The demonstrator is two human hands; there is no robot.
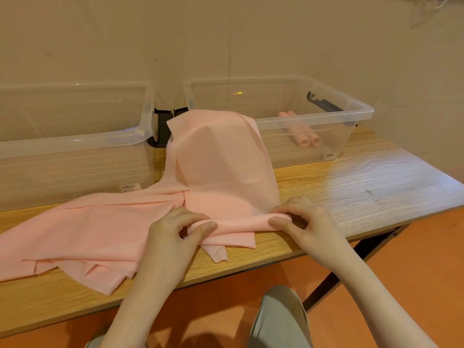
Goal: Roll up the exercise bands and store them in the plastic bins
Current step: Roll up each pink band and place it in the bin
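We have both hands low in the centre of the frame, at the near edge of the worktop [351, 177]. Our left hand [173, 229] pinches the left end of a started roll between thumb and curled fingers, and our right hand [303, 222] pinches the right end the same way, thumb under and fingers over.

The pink band [221, 167] we are working on runs away from us: from the roll between our hands it climbs toward the middle of the frame and drapes over the front rim of the right bin [361, 114]. So its long axis points straight ahead, up the picture, while the roll itself lies across, left to right. That is what the next move turns on, in our judgement: rolling forward, away from the body, takes up the length evenly, and both hands sit about equally near, one at each end.

More loose pink bands [75, 237] lie spread flat on the worktop at the lower left, partly under our left wrist, and one fold touches the band in hand near the centre. It may drag along as we roll.

Two rolled bands [305, 133] already lie side by side inside the right bin, at the right of the frame. The left bin [140, 134], upper left, shows nothing inside it.

We judge the task partly done, with this roll barely begun.
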